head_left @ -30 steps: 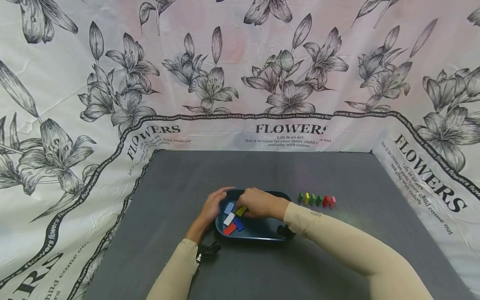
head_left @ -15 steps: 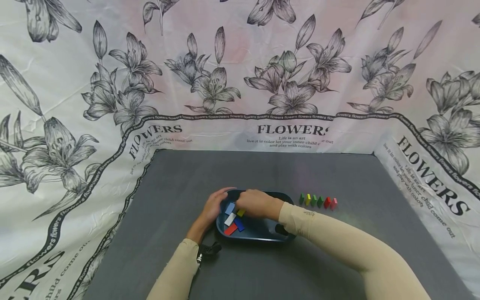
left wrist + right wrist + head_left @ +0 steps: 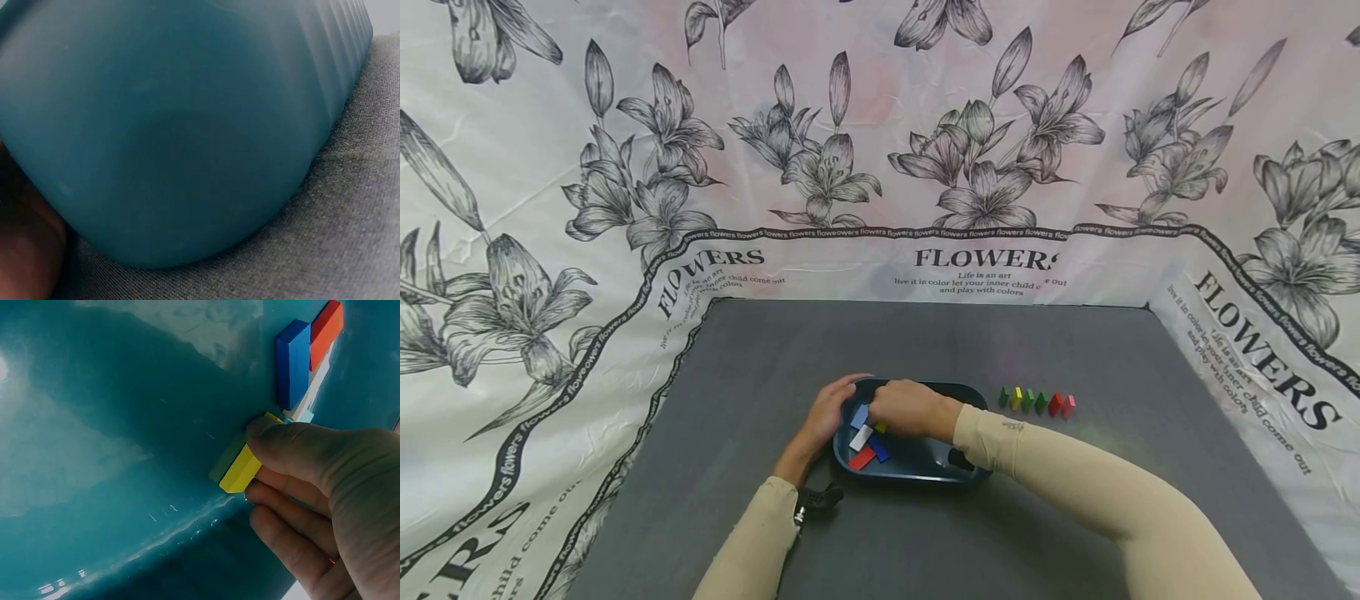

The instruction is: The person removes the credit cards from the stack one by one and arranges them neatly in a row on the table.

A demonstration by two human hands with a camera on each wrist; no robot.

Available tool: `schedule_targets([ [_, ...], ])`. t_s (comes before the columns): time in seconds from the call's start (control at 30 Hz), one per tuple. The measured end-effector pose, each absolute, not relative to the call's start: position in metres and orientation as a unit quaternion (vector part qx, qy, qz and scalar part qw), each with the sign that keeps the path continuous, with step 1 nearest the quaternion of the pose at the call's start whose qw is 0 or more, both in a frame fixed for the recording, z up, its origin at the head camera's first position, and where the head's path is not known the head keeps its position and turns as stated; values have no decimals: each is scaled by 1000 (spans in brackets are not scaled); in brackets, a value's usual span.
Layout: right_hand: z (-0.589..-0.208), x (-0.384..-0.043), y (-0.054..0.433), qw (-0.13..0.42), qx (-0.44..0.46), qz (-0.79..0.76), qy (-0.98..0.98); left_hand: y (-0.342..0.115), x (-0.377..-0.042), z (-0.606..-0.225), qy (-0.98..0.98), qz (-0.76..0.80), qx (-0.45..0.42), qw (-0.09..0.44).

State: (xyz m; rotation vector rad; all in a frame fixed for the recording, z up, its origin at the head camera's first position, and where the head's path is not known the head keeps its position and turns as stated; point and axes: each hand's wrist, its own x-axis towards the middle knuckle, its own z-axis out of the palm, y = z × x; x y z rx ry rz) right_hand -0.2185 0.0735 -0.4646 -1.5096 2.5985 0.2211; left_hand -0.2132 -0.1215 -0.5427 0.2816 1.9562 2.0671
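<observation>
My right hand (image 3: 910,407) reaches into a dark teal tray (image 3: 917,478). In the right wrist view its thumb and fingers pinch a yellow block (image 3: 240,472), low over the tray floor. Nearby in the tray lie a blue block (image 3: 292,365), a red block (image 3: 326,331), a white block (image 3: 861,437) and a light blue block (image 3: 860,416). My left hand (image 3: 823,412) rests against the tray's left end, fingers fairly straight along the far left corner. The left wrist view shows mostly the tray's outer wall (image 3: 187,137), with part of a finger at the left edge.
Right of the tray, several small blocks (image 3: 1041,402), green, yellow, red and pink, stand upright in a spaced row on the grey tabletop (image 3: 850,333). A white flower-printed cloth (image 3: 842,271) rises behind the table and along its sides.
My right hand has shifted slightly left within the tray and now covers more of the yellow block. The left hand stays at the tray's end; the standing row is unchanged.
</observation>
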Motion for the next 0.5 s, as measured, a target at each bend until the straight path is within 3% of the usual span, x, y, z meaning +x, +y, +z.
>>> schedule_targets([
  [0.5,-446,-220,82,93,-511,5,855,-122,-211,-542,674,721,98,131],
])
